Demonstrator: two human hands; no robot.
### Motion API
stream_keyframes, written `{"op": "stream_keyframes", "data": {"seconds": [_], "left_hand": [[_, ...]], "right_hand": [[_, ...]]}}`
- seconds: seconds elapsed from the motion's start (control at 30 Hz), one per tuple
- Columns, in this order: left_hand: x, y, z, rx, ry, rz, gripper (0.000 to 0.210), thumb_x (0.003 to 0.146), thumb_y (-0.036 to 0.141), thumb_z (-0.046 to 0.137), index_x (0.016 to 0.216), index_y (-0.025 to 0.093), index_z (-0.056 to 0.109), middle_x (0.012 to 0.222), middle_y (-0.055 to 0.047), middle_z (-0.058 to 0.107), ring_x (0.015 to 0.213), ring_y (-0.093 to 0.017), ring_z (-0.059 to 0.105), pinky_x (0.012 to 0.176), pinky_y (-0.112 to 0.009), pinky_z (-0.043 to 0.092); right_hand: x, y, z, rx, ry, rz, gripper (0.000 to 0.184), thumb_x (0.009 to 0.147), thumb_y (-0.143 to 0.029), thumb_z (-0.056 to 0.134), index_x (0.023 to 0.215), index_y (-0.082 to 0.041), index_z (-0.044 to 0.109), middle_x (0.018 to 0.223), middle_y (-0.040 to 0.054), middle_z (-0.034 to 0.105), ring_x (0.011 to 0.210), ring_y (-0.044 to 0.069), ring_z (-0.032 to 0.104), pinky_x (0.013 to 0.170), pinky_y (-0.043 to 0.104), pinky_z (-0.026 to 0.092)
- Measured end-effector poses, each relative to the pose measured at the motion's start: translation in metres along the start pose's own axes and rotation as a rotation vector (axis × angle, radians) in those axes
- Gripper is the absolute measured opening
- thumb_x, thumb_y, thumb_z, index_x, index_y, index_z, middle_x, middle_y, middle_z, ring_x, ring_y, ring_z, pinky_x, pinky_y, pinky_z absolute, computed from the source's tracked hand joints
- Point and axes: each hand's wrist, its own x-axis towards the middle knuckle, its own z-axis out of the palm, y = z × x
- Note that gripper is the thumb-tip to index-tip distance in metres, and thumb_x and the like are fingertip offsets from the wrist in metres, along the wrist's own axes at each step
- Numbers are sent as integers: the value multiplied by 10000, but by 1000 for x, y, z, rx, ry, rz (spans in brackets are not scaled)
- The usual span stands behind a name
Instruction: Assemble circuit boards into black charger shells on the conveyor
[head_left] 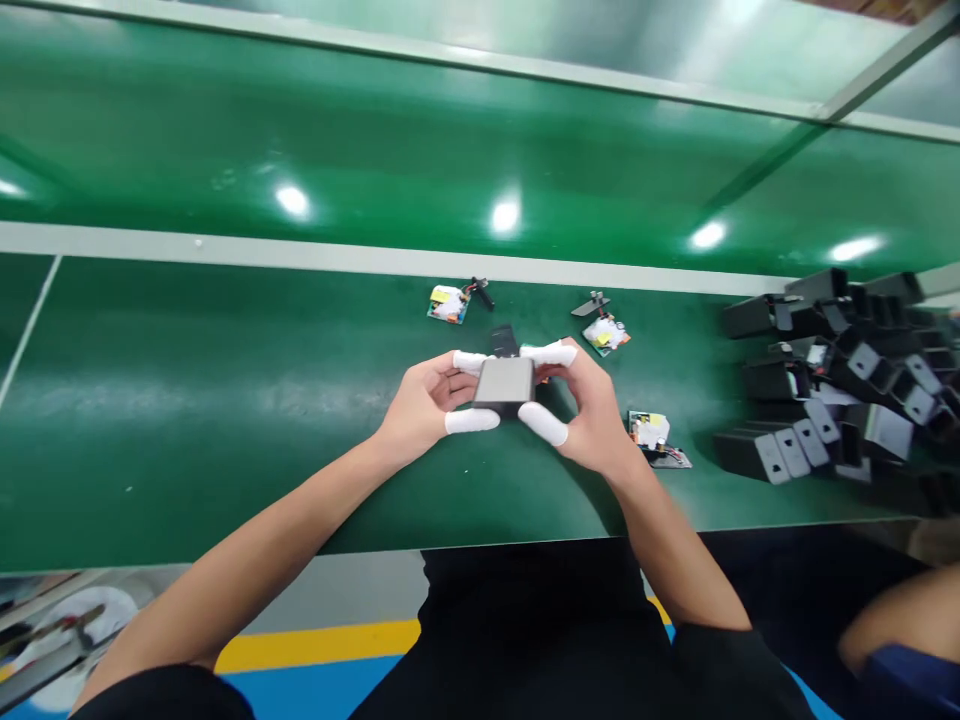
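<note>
A dark grey box-shaped housing (505,382) is held between both hands above the green bench, its flat top facing up. My left hand (427,402) grips its left side, with white finger covers on thumb and forefinger. On the right side my right hand (577,400) closes on it the same way, also in white finger covers. A small black piece (505,341) shows just beyond the housing; whether it is joined to it I cannot tell. Past the hands lie a circuit board (448,303) wired to a black part, and another circuit board (606,333) with a dark plate.
Close to my right forearm lies a third circuit board (649,430) with a wired plate. Many black housings (765,455) are piled at the bench's right end. A white rail (300,262) runs along the back. At lower right, another person's arm (900,615) shows.
</note>
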Motion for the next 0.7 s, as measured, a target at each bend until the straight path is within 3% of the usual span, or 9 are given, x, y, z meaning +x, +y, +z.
{"op": "stream_keyframes", "data": {"seconds": [0.13,0.3,0.43,0.6,0.7], "left_hand": [[-2,11,-2,102,-97,-7,723,522,213,1129,1168,163,807,1158,-133,837,1054,-285,832,968,-391,727],[-7,28,-1,287,-151,-33,649,536,200,1113,1115,194,819,1156,-107,828,1076,-305,821,962,-380,733],[-31,25,9,423,-50,-15,671,483,255,1120,1080,255,813,1152,-51,837,1057,-324,826,1012,-451,742],[-86,0,40,524,120,-73,830,448,505,1115,1181,289,790,1141,-61,866,1080,-426,847,1023,-583,739],[-118,-12,65,579,91,-167,950,348,561,1132,1210,332,805,1050,-51,864,1150,-493,826,1047,-641,719]], "right_hand": [[0,-8,-22,-414,-163,-203,554,868,-636,898,1149,-230,647,1126,100,716,1024,283,675,928,459,588],[-5,-15,-27,-381,-296,-199,551,906,-673,862,1093,-233,586,1298,155,719,1287,327,680,1080,451,570],[-22,-28,-37,-498,-366,-192,545,964,-729,765,1028,-224,568,1135,109,700,1050,274,680,906,396,576],[-73,-49,-54,-642,-465,-283,539,989,-730,726,973,-213,578,1058,90,674,913,233,617,795,362,507],[-111,-49,-59,-586,-445,-342,558,964,-756,739,961,-224,571,985,53,656,857,207,587,761,341,487]]}}
